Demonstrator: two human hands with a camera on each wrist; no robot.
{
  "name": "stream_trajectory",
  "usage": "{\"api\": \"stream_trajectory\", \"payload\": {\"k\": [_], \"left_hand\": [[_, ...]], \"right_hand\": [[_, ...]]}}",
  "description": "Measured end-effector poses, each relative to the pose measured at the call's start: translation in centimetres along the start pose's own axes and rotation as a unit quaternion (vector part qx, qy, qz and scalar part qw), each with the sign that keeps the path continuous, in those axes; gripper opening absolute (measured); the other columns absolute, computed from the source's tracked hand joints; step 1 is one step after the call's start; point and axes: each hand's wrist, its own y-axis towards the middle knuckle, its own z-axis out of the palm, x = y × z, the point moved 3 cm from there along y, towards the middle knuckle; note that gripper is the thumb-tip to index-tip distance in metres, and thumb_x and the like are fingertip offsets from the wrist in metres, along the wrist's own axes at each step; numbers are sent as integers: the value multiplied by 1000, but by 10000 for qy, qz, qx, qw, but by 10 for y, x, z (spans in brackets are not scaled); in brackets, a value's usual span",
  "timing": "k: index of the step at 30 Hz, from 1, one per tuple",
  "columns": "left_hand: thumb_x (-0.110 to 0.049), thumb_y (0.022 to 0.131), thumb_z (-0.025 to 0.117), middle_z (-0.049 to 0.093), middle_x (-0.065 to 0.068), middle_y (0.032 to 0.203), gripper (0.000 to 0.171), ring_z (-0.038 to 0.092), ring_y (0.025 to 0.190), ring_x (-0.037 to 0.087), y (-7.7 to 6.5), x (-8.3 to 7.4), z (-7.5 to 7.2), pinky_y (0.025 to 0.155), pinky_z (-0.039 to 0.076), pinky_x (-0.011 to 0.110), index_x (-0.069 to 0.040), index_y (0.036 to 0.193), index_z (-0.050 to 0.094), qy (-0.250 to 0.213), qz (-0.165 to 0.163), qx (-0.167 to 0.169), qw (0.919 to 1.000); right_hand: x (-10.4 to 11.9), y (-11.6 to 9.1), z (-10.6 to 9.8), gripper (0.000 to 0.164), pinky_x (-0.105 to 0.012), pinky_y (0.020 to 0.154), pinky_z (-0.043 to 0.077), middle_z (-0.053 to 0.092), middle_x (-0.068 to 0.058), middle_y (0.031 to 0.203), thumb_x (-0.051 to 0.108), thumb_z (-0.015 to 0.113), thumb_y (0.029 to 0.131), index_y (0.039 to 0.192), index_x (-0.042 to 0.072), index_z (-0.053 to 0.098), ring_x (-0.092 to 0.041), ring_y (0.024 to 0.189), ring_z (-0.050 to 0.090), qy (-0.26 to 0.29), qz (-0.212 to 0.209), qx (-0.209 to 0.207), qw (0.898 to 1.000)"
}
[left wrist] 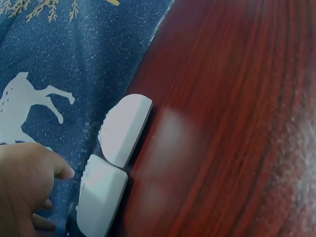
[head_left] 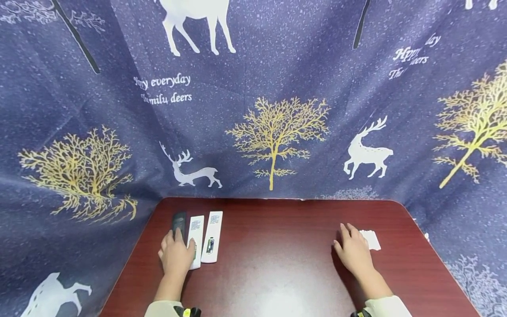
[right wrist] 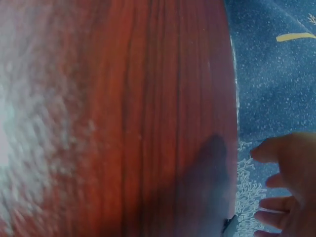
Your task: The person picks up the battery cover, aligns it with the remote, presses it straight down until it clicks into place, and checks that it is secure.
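Sleeves, pair: light left cuff (head_left: 162, 309) and light right cuff (head_left: 390, 307), nearest us in the head view.

Left hand (head_left: 174, 255): palm down over the table's left part, fingers over the lower half of a dark remote control (head_left: 179, 220), thumb over the edge of the middle white remote control (head_left: 196, 226). In the left wrist view we find thumb and fingers apart; whether the fingertips touch the dark remote control we cannot tell.

Right hand (head_left: 354, 253): fingers loosely spread, thumb apart, nothing held that we can see. Just beside it, partly hidden, a small white item (head_left: 371, 240) with a scalloped edge; the head view has it, the right wrist view does not.

Remote controls, three, side by side at left. The rightmost white remote control (head_left: 214, 226) shows us a printed label and an open battery compartment in the head view. The left wrist view gives instead the rounded ends of both white ones, with small bumps along their edges.

Table (head_left: 273, 246): reddish-brown, glossy; wood grain plainest in the wrist views.

Fabric backdrop (head_left: 245, 79), farthest: blue, printed with white deer, yellow trees and lettering, the lettering legible to us only from the head.
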Motion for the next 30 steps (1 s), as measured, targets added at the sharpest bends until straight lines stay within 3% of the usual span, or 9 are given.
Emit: {"api": "stream_trajectory", "payload": {"k": [8, 14, 21, 30], "left_hand": [[-28, 98, 54, 29, 37, 155, 66, 28, 140, 54, -4, 5, 1, 103, 31, 69, 12, 148, 38, -129, -179, 246, 9995], [-25, 97, 54, 33, 39, 151, 64, 31, 137, 56, -6, 5, -1, 103, 33, 70, 13, 147, 40, -135, -219, 153, 9996], [-21, 96, 52, 41, 41, 144, 59, 39, 130, 57, -5, 12, -1, 100, 37, 69, 14, 143, 44, -95, -336, -50, 9994], [-20, 98, 48, 47, 41, 136, 57, 45, 121, 59, -5, 16, -5, 96, 40, 68, 13, 144, 42, 50, -357, 36, 9993]], "right_hand": [[-11, -1, -6, 62, -70, 88, 42, 52, -39, 131, 16, 72, 85, 135, -16, 52, -58, 117, 50, -73, 438, 135, 9989], [-18, -1, -10, 57, -69, 84, 45, 56, -39, 122, 16, 70, 84, 129, -16, 56, -58, 107, 55, -155, 589, -119, 9981], [-24, -2, -11, 50, -66, 83, 44, 59, -37, 112, 12, 70, 82, 123, -16, 59, -56, 102, 55, -128, 598, -287, 9977], [-28, 0, -9, 34, -65, 76, 45, 61, -34, 105, 3, 60, 85, 113, -15, 62, -53, 97, 57, -175, 574, -402, 9974]]}}
